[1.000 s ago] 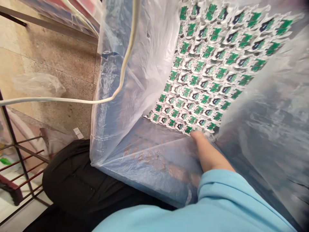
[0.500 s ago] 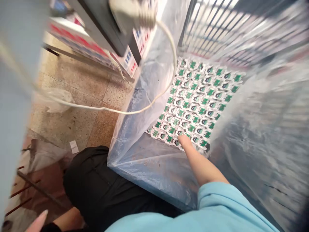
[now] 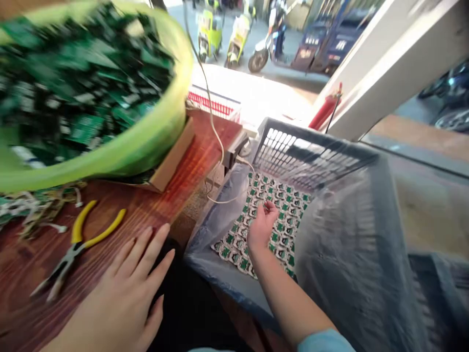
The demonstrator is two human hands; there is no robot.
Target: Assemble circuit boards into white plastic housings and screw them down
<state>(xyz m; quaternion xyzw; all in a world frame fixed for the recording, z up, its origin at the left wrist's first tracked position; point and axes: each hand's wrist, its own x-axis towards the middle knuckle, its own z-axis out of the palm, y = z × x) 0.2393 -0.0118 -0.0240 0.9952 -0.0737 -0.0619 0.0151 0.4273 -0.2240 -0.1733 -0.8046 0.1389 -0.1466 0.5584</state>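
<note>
Landmark: grey crate. Framed green boards sit in tight rows at its bottom, inside the clear plastic liner.

Your right hand is down inside the crate, over the boards, fingers curled in. Can't tell if it's pinching anything or touching the boards.

Your left hand is left of the crate, palm down at the edge of the wooden table, fingers extended and slightly apart, grip wide, nothing visible in it. Nearest thing is the yellow-handled pliers, lying with handles spread and jaws a bit apart.

Farther left of the crate: green basin heaped with loose circuit boards, cardboard at its base. White-green scraps lie below the basin rim, near the pliers. Thin cable loops over the crate's left side. Red-and-white basket is beyond the table, left of the crate's far corner.
</note>
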